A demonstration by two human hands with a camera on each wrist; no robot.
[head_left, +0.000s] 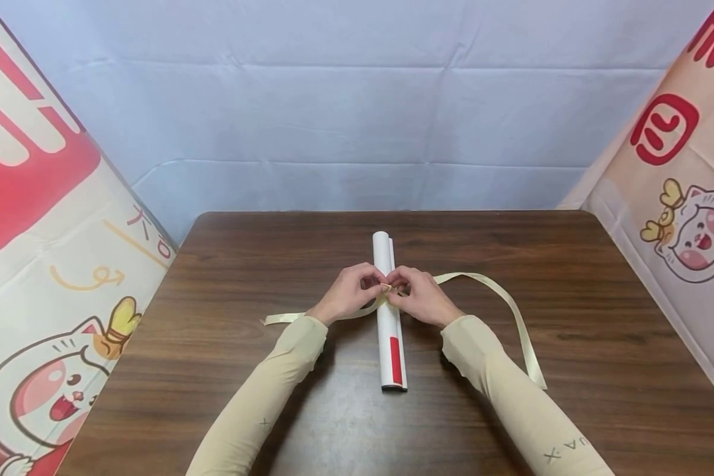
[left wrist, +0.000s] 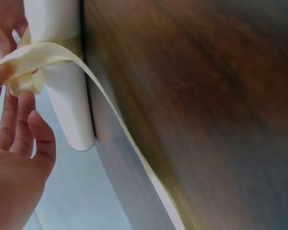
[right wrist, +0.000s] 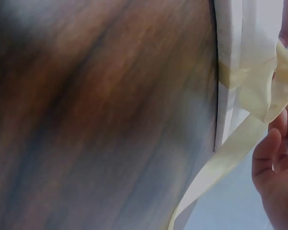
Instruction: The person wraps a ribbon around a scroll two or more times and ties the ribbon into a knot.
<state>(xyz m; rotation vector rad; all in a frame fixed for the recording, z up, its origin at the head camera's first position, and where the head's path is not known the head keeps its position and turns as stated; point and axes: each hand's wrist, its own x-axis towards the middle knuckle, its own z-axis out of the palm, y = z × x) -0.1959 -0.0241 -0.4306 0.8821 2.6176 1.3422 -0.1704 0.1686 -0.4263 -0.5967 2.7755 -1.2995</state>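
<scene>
A white roll of paper (head_left: 387, 324) with a red patch near its close end lies lengthwise on the table. Pale yellow ribbon (head_left: 512, 304) passes around its middle, and the two tails trail out to either side. Over the roll, my left hand (head_left: 351, 291) pinches the ribbon between thumb and fingers. Facing it, my right hand (head_left: 419, 294) pinches the ribbon too, fingertips close to those of the left. In the right wrist view a ribbon loop (right wrist: 281, 91) stands up off the roll beside the right fingers. The hands partly hide where the ribbon crosses.
The dark wood-grain table (head_left: 244, 251) extends on all sides of the roll. Behind it hangs a pale blue-white cloth (head_left: 345, 119). Printed panels with cartoon figures stand at the left (head_left: 53, 370) and right (head_left: 690, 231).
</scene>
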